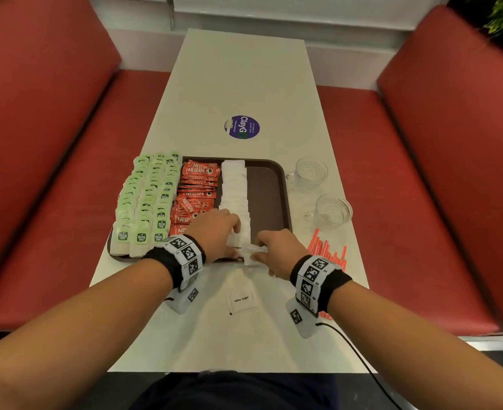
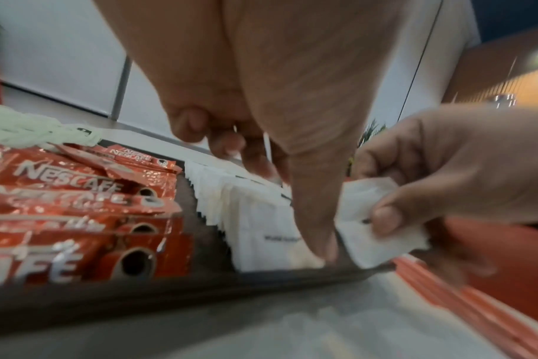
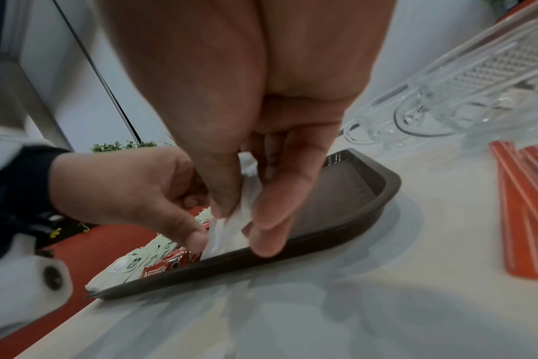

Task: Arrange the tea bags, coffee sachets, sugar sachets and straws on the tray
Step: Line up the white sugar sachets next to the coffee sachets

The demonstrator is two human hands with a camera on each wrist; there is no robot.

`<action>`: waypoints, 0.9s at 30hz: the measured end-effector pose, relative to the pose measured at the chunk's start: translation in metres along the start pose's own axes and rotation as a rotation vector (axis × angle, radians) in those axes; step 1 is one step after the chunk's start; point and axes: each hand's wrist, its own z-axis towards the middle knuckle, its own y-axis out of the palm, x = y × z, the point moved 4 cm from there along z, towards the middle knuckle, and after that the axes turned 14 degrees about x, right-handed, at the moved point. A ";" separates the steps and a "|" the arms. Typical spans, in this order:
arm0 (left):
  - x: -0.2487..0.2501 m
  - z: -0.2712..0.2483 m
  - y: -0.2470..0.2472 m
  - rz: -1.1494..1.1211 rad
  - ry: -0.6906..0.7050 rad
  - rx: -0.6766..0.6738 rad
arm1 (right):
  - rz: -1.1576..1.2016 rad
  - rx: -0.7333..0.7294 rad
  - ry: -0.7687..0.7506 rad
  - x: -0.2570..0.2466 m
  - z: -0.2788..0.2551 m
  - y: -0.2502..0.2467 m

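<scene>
A brown tray [image 1: 274,184] holds rows of green tea bags [image 1: 146,199], red coffee sachets [image 1: 197,184] and white sugar sachets [image 1: 234,184]. At the near end of the sugar row my left hand [image 1: 229,235] grips a bunch of sachets, thumb in front and fingers behind [image 2: 231,148]. My right hand [image 1: 266,251] pinches white sugar sachets [image 1: 253,254] between thumb and fingers, just above the tray's near rim [image 3: 338,233] and against the left hand. One more sugar sachet [image 1: 241,301] lies on the table near me. Orange straws [image 1: 330,250] lie right of the tray.
Two glass cups [image 1: 311,173] [image 1: 333,210] stand on the table right of the tray, beyond the straws. The tray's right third is bare. A round purple sticker [image 1: 242,127] sits mid-table. Red bench seats [image 1: 52,173] flank the table.
</scene>
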 end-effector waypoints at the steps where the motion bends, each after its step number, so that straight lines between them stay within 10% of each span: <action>1: 0.001 -0.001 -0.001 -0.064 0.030 -0.039 | 0.006 0.005 -0.006 -0.001 0.003 0.001; 27: -0.019 -0.002 0.023 0.116 -0.195 -0.162 | -0.191 -0.070 -0.002 0.003 0.039 0.036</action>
